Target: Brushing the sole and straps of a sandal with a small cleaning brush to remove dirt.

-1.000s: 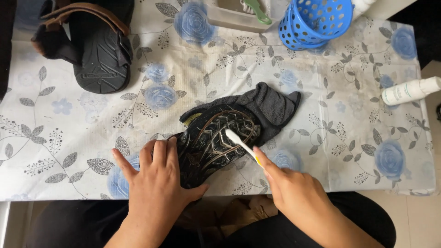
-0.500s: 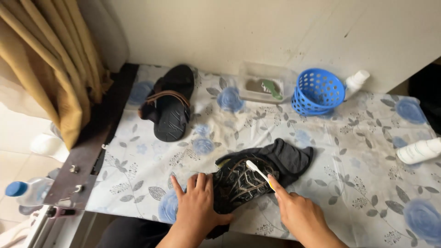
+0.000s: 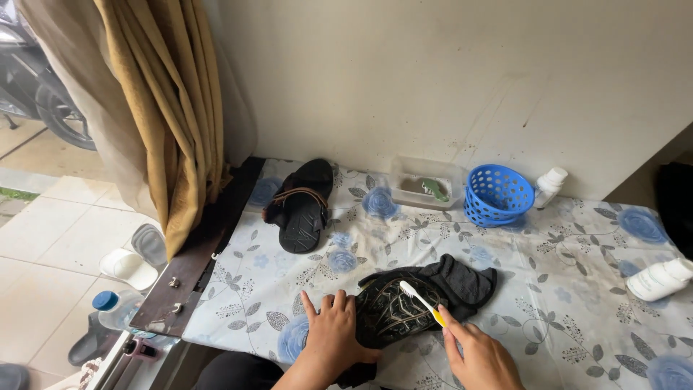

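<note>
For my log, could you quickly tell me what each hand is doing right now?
Left hand: open, pressed flat on the black sandal.
Right hand: closed on the toothbrush, bristles on the sole.

There were two hands: the left hand [image 3: 333, 338] and the right hand [image 3: 482, 357]. Two sandals showed, one sandal [image 3: 395, 312] under the hands and another sandal [image 3: 302, 206] further back. There was one toothbrush [image 3: 421, 302], one black cloth [image 3: 465, 280], one blue basket [image 3: 497, 195] and one clear tub [image 3: 424, 183]. White bottles on the table numbered two: one bottle [image 3: 549, 185] by the basket, one bottle [image 3: 660, 279] at the right. One curtain [image 3: 160, 108] hung at the left.
</note>
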